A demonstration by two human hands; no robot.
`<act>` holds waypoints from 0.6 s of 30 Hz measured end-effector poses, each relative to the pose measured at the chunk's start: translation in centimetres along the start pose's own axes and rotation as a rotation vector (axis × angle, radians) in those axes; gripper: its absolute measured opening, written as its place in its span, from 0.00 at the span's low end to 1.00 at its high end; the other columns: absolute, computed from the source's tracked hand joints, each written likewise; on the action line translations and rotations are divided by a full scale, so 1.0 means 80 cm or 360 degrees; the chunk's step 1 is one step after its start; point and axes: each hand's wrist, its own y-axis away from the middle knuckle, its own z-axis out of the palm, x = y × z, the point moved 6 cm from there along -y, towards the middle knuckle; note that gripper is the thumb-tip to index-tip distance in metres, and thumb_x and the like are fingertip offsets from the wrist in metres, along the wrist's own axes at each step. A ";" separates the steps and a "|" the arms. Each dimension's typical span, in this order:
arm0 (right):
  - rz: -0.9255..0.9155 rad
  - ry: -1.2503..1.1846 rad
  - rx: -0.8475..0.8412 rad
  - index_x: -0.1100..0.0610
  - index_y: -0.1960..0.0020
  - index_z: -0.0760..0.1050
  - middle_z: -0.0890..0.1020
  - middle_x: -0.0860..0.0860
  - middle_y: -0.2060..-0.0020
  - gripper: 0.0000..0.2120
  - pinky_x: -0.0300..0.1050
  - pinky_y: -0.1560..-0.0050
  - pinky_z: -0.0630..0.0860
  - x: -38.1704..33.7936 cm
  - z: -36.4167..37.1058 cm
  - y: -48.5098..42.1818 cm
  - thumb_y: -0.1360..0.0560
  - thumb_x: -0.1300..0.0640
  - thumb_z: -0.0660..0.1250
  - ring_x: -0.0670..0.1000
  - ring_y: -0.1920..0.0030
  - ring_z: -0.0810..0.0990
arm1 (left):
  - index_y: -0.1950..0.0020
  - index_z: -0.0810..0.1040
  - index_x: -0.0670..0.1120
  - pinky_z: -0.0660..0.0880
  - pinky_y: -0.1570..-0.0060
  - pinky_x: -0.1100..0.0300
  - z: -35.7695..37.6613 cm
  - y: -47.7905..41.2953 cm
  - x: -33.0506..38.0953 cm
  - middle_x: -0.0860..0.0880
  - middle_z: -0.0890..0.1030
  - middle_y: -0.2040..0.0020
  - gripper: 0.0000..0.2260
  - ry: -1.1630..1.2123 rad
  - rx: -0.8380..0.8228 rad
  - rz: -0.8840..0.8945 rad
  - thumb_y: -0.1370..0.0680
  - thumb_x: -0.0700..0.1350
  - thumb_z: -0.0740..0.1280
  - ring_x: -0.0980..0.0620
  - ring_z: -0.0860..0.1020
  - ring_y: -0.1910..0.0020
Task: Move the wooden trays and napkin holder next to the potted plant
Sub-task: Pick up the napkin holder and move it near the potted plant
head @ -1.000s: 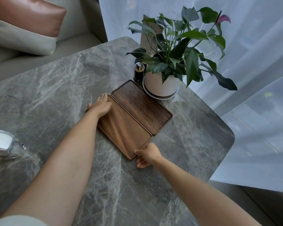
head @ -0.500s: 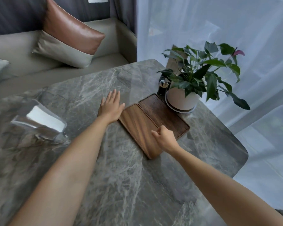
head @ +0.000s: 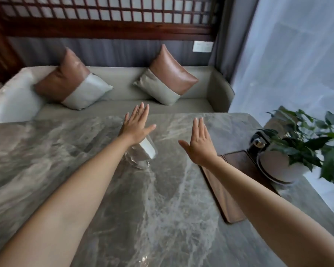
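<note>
Both hands are being held open w/ fingers spread, nothing gripped. The napkin holder (head: pixel 146 151) is lying directly under the left hand (head: pixel 136 125), partly hidden by its wrist, w/ the right hand (head: pixel 199 145) just to its right. Its long axis can't be told; blurred. The wooden trays (head: pixel 233 189) are already sitting beside the potted plant (head: pixel 289 162), so the holder is being judged next, w/ the left hand nearer.

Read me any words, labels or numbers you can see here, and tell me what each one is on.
No text here can be read.
White plate on the wall: faint marks, too blurred to read.
Card behind the potted plant: mostly hidden by leaves, nothing legible.
Napkin holder, wooden trays: no lettering visible.
</note>
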 end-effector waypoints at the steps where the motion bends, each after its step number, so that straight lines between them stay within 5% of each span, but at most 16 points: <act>1: -0.0030 0.0025 -0.0019 0.61 0.25 0.34 0.36 0.59 0.25 0.39 0.50 0.23 0.40 -0.014 0.004 -0.006 0.22 0.43 0.52 0.55 0.24 0.36 | 0.24 0.40 0.47 0.40 0.25 0.49 -0.005 0.006 -0.017 0.47 0.39 0.22 0.32 -0.0024 -0.0015 -0.0029 0.20 0.53 0.55 0.51 0.40 0.23; 9: -0.0206 0.0164 -0.0263 0.57 0.26 0.31 0.33 0.56 0.25 0.39 0.52 0.25 0.37 -0.096 0.066 -0.038 0.22 0.42 0.52 0.55 0.25 0.33 | 0.24 0.38 0.49 0.40 0.25 0.50 0.003 0.032 -0.126 0.48 0.38 0.22 0.35 -0.0135 -0.0283 -0.0289 0.22 0.57 0.57 0.50 0.39 0.23; 18: -0.0084 0.0177 -0.0475 0.58 0.27 0.28 0.31 0.56 0.26 0.42 0.53 0.25 0.39 -0.099 0.144 -0.055 0.23 0.42 0.54 0.55 0.25 0.33 | 0.25 0.36 0.51 0.45 0.23 0.47 0.063 0.013 -0.165 0.47 0.38 0.22 0.41 0.0072 -0.0508 -0.0322 0.25 0.58 0.62 0.48 0.42 0.22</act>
